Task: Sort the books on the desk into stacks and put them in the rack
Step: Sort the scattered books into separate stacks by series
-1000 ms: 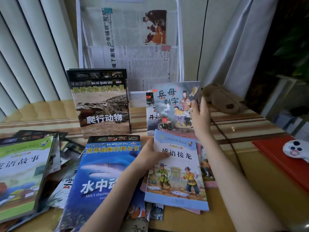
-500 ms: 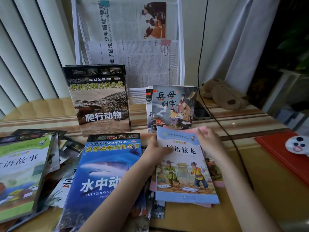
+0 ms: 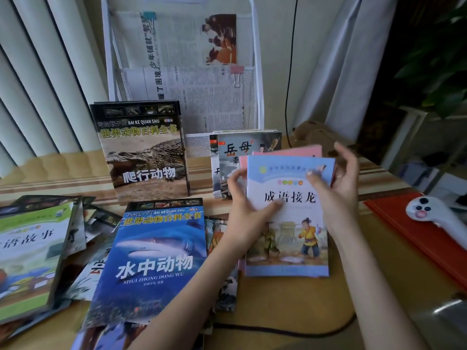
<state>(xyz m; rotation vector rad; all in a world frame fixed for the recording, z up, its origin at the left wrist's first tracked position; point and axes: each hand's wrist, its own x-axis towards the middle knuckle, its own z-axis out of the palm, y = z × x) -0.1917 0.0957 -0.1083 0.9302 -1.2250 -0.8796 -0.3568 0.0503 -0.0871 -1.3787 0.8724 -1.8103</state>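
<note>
The small stack of thin story books (image 3: 288, 218), a blue-covered one on top and pink ones behind, is tilted up off the table (image 3: 290, 304) at centre right, just near of the books standing at the white rack (image 3: 255, 72). The left hand (image 3: 249, 210) clamps its left edge, thumb on the cover; the right hand (image 3: 338, 188) pinches the top right corner, other fingers spread apart. The pink books sit offset, so a loose grip could let them slide out.
</note>
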